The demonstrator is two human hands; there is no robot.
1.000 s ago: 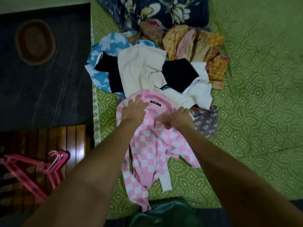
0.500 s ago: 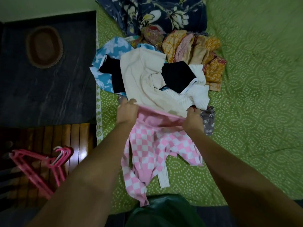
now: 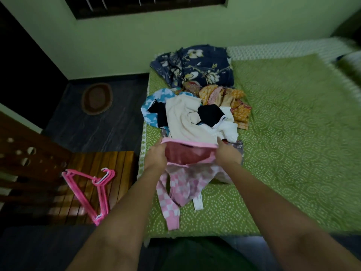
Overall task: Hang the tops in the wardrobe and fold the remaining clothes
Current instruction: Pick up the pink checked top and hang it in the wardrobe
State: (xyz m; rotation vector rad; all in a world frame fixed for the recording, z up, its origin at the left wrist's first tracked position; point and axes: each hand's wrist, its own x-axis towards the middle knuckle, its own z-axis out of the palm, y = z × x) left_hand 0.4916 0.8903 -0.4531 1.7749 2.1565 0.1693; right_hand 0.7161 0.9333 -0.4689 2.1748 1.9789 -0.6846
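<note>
- Progress: early, by my judgement. No garment sits on a hanger; none lies folded; the wardrobe is not identifiable in view.
- Item in hand: one pink checked top, lifted above the bed at its near edge, the opening stretched wide.
- Hands: left hand and right hand held apart, each gripping one side of the top's rim.
- Pile: roughly six to eight loose garments on the bed just beyond the hands; exact count unclear.
- Pink hangers: a stacked bunch on the wooden bench left of the bed; number uncertain.
- Floral blanket: one, at the far edge.
</note>
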